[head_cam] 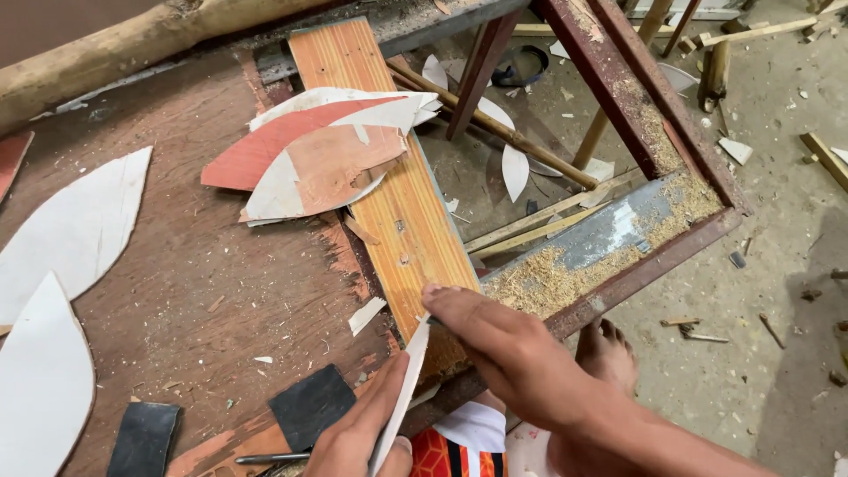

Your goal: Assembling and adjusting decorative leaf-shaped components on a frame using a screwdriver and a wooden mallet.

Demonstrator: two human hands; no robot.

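Left hand (358, 437) grip clamped on thin white leaf-shaped laminate piece (402, 389) | right hand (508, 353) fingers pinched its top edge | over worn brown wooden counter (203, 291)

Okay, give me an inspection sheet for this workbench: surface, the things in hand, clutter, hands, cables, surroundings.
Surface: worn brown workbench, scuffed, an orange striped board lying along its edge.
Job's things: thin white leaf-shaped piece held on edge.
Clutter: stacked leaf-shaped cutouts, two dark sanding pads, sawdust on the metal frame.
Hands: left hand grips the piece from below; right hand pinches its top.
Cables: nothing seen.
Surroundings: dusty floor with wood scraps, a bare foot.
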